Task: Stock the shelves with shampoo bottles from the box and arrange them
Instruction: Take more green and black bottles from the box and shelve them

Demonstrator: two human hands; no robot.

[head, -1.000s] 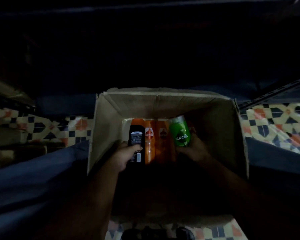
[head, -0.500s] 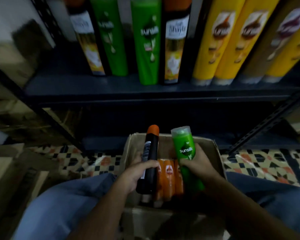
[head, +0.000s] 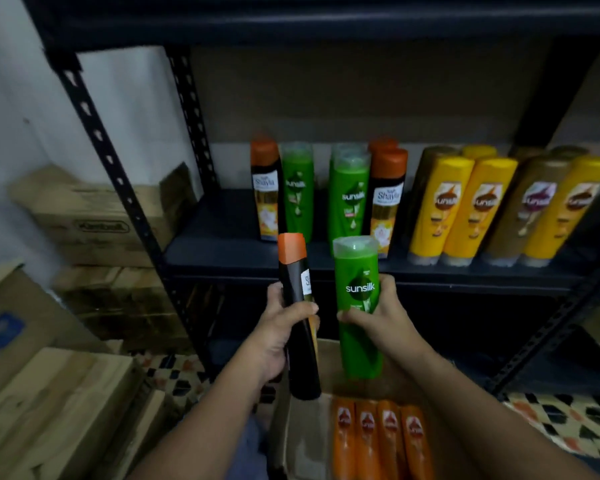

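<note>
Nearest the camera, the box [head: 293,424] is sitting open on the floor, and four orange bottles [head: 378,441] are lying side by side inside it, caps toward the shelf. Just above the box's far edge, the left hand [head: 279,336] is gripping the black bottle [head: 300,327] around its middle, fingers curled round its front and thumb behind it; the bottle is standing nearly upright, its orange cap on top and its base hanging over the box's left side. Beside it, to the right and above the box, the right hand [head: 383,322] is holding the green bottle [head: 357,306] upright, fingers wrapping its right side and thumb pressing across its front under the "sunsilk" label. The two bottles are standing apart, not touching.

Left of the box, stacked cartons [head: 49,403] are resting on the patterned floor [head: 174,375], and more cartons are piling up behind the rack's perforated upright [head: 118,181].

Beyond the box, the shelf [head: 222,247] is carrying a row of upright bottles: an orange-capped black one [head: 265,192] farthest left, then two green ones [head: 349,199], another orange-capped black one [head: 385,202], then yellow bottles [head: 461,206] and brownish ones [head: 530,206] running to the right. The held bottles' caps are rising level with the shelf's front edge.
</note>
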